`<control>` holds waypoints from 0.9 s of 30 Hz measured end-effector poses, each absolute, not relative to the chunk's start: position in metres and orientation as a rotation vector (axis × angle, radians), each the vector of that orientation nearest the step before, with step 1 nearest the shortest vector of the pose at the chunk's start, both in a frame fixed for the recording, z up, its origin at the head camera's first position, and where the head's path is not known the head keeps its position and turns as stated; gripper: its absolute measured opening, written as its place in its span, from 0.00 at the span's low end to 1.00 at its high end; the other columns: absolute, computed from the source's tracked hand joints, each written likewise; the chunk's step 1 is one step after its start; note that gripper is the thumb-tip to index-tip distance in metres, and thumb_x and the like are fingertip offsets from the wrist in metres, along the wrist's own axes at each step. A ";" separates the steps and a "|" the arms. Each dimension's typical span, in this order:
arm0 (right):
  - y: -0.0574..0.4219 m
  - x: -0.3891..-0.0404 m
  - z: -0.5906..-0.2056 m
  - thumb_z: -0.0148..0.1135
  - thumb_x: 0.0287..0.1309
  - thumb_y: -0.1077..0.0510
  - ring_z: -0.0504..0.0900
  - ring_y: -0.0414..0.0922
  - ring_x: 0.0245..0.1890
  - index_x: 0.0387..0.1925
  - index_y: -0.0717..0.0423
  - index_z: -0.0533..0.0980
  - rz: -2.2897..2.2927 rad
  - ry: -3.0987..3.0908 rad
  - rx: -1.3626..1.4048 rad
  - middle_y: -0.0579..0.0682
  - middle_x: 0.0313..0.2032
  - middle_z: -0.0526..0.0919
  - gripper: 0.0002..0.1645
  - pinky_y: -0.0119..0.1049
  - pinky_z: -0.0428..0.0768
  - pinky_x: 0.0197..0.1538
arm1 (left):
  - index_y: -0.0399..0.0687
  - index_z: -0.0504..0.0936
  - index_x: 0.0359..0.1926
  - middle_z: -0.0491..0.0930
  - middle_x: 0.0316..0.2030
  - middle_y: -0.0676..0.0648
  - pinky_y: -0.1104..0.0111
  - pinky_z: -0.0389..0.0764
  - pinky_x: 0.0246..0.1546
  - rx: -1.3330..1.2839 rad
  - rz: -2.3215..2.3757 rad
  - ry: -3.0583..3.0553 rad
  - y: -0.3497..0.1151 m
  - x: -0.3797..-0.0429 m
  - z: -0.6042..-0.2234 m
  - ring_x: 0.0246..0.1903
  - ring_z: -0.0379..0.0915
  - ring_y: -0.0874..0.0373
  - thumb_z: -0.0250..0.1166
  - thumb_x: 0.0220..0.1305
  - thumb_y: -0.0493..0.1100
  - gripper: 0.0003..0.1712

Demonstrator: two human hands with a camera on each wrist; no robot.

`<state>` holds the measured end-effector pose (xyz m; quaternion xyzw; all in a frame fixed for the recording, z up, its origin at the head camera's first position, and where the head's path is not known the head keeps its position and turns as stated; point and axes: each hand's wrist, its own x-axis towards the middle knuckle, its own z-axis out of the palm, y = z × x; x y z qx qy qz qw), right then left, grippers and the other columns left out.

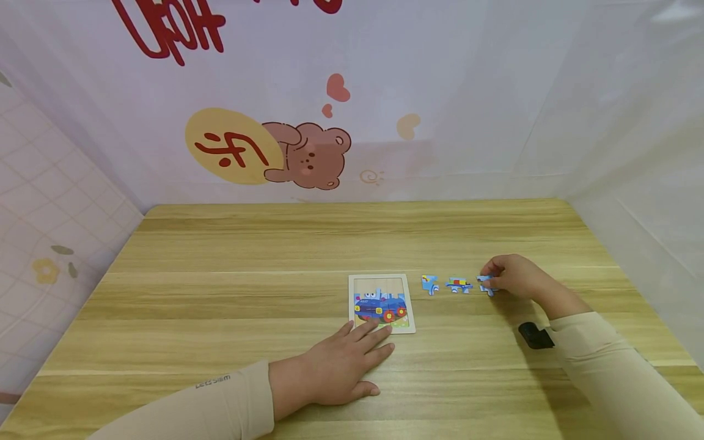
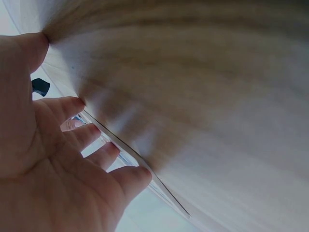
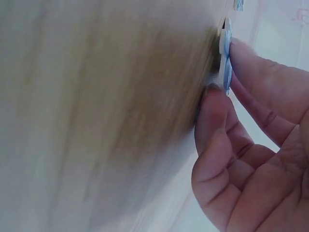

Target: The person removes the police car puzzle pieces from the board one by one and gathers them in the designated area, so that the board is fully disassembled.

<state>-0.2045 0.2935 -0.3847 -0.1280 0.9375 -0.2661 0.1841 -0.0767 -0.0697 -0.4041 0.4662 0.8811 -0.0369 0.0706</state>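
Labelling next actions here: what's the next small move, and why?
Probably lift the rightmost puzzle piece toward the puzzle frame: the right hand pinches it, the frame's far strip looks unfilled, and the left hand rests at its near edge.

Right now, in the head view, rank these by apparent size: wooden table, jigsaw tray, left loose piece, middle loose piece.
1. Wooden table
2. Jigsaw tray
3. Left loose piece and middle loose piece: too alike to rank
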 end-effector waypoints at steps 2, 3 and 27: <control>0.293 -0.204 -0.385 0.65 0.58 0.62 0.72 0.42 0.31 0.37 0.67 0.78 -0.732 2.652 -0.358 0.50 0.30 0.80 0.10 0.37 0.72 0.36 | 0.54 0.63 0.72 0.56 0.73 0.49 0.53 0.65 0.64 1.403 -0.109 2.651 -0.070 -0.077 -0.404 0.72 0.48 0.50 0.48 0.69 0.65 0.36; 0.293 -0.205 -0.385 0.65 0.57 0.62 0.72 0.42 0.31 0.37 0.67 0.78 -0.721 2.659 -0.357 0.50 0.30 0.80 0.10 0.37 0.72 0.36 | 0.54 0.63 0.72 0.56 0.73 0.49 0.53 0.65 0.64 1.404 -0.109 2.652 -0.070 -0.077 -0.404 0.72 0.48 0.50 0.48 0.69 0.65 0.36; 0.271 -0.199 -0.373 0.61 0.62 0.61 0.77 0.60 0.46 0.51 0.68 0.74 -0.822 2.823 -0.328 0.66 0.48 0.77 0.19 0.52 0.77 0.44 | 0.54 0.62 0.72 0.55 0.73 0.49 0.52 0.64 0.65 1.390 -0.102 2.640 -0.070 -0.077 -0.403 0.73 0.47 0.50 0.47 0.70 0.65 0.36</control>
